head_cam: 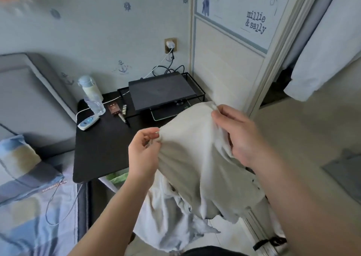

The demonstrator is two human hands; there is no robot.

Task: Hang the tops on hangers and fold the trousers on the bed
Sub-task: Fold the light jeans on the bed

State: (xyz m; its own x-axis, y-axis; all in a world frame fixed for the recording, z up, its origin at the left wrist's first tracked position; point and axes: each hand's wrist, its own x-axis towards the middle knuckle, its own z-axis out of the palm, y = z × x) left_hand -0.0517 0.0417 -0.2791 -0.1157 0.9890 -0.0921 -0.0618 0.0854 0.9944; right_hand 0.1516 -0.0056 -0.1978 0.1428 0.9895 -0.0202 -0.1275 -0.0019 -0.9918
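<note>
Beige garment point(195, 158), seen from the head view, is held up in the air in front of the person, above the floor and between a black counter point(101, 148) and a wardrobe door point(224, 60). It hangs from both hands and drapes down toward the person's body. Small dark buttons along its right edge suggest it is a top rather than trousers.

The left hand point(143, 152) pinches a gathered bit of the cloth's upper edge between thumb and fingers point(154, 135). The right hand point(238, 136) pinches the higher edge, its fingers curled into the fabric. Holding two spread points like this probably lets the cloth fall open, so the person can find the shoulders or collar.

More pale clothing point(166, 216) hangs bunched beneath it, near the person's waist; what supports it is hidden.

On the counter sit a dark flat device point(160, 91) on a wire stand, a clear bottle point(91, 97) and a white remote point(88, 122). The bed point(29, 207), with blue patterned bedding, lies at the left. No hanger is visible.
</note>
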